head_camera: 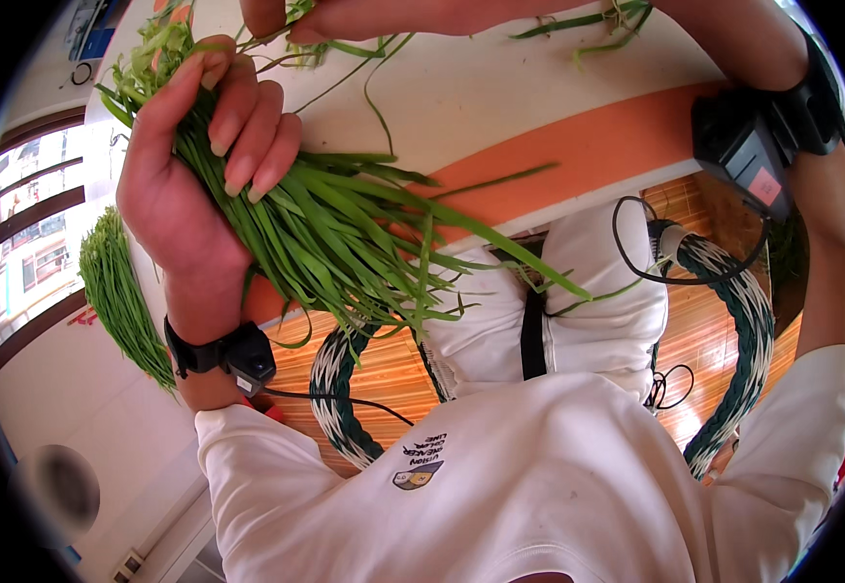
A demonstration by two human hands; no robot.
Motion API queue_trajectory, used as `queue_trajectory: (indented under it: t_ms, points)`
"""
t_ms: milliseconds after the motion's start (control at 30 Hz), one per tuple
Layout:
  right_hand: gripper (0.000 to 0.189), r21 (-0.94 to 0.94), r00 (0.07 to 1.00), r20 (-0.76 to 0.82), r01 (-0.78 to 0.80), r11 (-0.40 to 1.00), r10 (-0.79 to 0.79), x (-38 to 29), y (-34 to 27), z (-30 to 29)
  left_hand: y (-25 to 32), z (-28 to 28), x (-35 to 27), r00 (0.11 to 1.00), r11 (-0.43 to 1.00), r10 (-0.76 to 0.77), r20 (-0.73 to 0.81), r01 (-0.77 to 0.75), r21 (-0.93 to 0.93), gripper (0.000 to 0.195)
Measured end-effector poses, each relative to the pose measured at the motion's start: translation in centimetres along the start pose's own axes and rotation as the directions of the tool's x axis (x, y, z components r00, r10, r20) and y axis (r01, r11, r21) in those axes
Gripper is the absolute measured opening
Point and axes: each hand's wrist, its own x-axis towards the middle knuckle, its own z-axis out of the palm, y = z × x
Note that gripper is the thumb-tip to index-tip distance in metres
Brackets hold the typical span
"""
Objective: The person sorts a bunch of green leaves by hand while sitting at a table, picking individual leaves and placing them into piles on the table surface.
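Observation:
A thick bunch of garlic chives [320, 218] is gripped in my left hand [197, 160], its pale root ends up at the top left, its green leaf tips fanned out over the table's near edge towards my lap. My right hand [371, 16] is partly cut off by the top of the picture. Its fingertips are just right of the root ends, pinched on a thin withered chive strand [269, 38]. Loose chive leaves [575, 25] lie on the white and orange table [510, 87] beyond. One long leaf hangs lower than the others.
Another large bunch of chives [120, 299] lies at the table's left edge, near a barred window [29, 233]. Black devices are strapped to both wrists, the right one [750, 160] with a looping cable. Below the table edge are my lap and a green and white woven ring [743, 328].

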Motion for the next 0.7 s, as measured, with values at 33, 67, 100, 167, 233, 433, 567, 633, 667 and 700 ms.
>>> queue_trajectory:
  t_ms: [33,67,100,167,233,433,567,633,667,700]
  points:
    - [0.009,0.027,0.999,-0.036,0.035,0.999,-0.034,0.1,0.9,0.3,0.1,0.1,0.1,1.000,1.000,0.007,0.027,-0.007,0.005,0.018]
    - [0.008,0.029,0.997,-0.055,0.056,0.998,-0.055,0.2,1.3,0.4,0.3,0.4,0.0,0.999,1.000,0.014,0.036,-0.014,0.009,0.018]
    - [0.008,0.034,0.995,-0.070,0.079,0.996,-0.076,0.4,1.9,0.8,0.2,0.5,-0.1,1.000,1.000,0.004,-0.001,-0.004,-0.007,0.016]
    - [0.006,0.090,0.990,-0.136,0.051,0.995,-0.038,0.2,2.0,0.4,0.3,0.7,-0.1,1.000,1.000,0.011,-0.018,-0.011,-0.017,0.016]
    - [0.011,-0.010,0.992,-0.125,0.005,1.000,-0.006,0.2,0.9,-1.4,0.4,0.6,-0.2,0.999,1.000,-0.024,-0.045,0.024,0.002,0.018]
    - [0.012,0.054,0.985,-0.163,-0.048,0.997,0.057,0.2,2.6,0.3,0.2,0.7,-0.9,0.992,0.998,-0.047,-0.114,0.043,-0.035,0.016]
    - [0.010,-0.001,0.968,-0.084,-0.237,0.972,0.236,-0.1,2.7,-1.1,0.5,0.9,-0.9,0.991,1.000,-0.014,-0.132,0.011,-0.022,0.016]
    - [0.010,0.060,0.956,-0.054,-0.287,0.956,0.290,0.0,2.8,-1.5,0.6,0.6,-0.8,0.994,0.999,0.006,-0.113,-0.012,-0.051,0.017]
    - [0.010,0.048,0.947,-0.065,-0.311,0.949,0.313,0.0,2.8,-1.8,0.7,0.6,-0.8,0.994,0.998,0.015,-0.111,-0.021,-0.052,0.019]
    - [0.010,0.041,0.939,-0.075,-0.334,0.942,0.336,0.1,2.9,-1.9,0.7,0.5,-0.9,0.994,0.998,0.020,-0.108,-0.026,-0.049,0.019]
